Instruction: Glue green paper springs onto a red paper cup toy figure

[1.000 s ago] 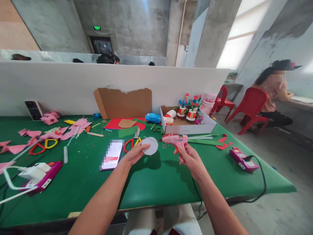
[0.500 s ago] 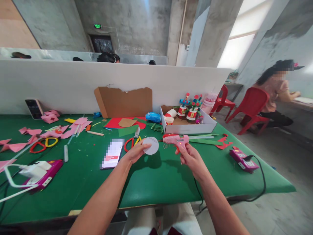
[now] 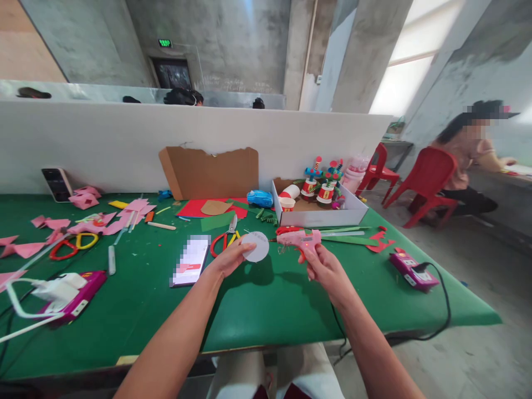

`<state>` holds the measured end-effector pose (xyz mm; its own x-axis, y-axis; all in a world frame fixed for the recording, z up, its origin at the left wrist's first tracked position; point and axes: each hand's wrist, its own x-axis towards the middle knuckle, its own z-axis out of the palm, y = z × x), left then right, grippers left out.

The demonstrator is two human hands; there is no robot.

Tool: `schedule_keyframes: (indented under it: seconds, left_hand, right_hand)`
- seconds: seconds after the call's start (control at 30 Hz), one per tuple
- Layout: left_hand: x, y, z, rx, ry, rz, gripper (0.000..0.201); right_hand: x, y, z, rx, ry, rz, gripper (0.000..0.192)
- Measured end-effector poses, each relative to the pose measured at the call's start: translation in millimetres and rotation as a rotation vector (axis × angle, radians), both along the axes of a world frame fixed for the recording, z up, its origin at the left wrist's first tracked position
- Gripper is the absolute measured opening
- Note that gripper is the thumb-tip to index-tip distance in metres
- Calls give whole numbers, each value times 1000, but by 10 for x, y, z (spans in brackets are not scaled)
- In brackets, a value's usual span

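Between thumb and fingers, my left hand [image 3: 231, 257] pinches a white paper disc [image 3: 256, 247] by its left edge, held above the table. A pink hot glue gun [image 3: 300, 239] is gripped in my right hand [image 3: 321, 264], its nozzle pointing left at the disc's right edge; whether the tip touches cannot be made out. The gun's small light glows, and a dark cord hangs below my right hand. Just behind my left hand lie scissors [image 3: 225, 239] with red and yellow handles. A phone [image 3: 191, 260] with a lit screen rests to the left.
A shallow white box [image 3: 322, 218] at the back holds decorated paper cups. Pink paper scraps [image 3: 27, 249] and more scissors lie left. Purple power strips [image 3: 414, 271] sit at both sides. Red and green paper [image 3: 216, 223] lies mid-table before a cardboard sheet [image 3: 211, 174]. A person sits far right.
The disc has tilted slightly, its face turning a little differently in my left hand. The glue gun stays almost where it was.
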<state>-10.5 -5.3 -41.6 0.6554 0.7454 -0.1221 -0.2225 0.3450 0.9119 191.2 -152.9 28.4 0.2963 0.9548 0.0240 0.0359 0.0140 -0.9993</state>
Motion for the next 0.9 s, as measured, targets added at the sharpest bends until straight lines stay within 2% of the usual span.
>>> schedule_keyframes:
  seconds: [0.9]
  left_hand:
    - [-15,-2,29,19,-20,-22,43]
  right_hand:
    - [-18,-19,-36,27,-2,-24,48]
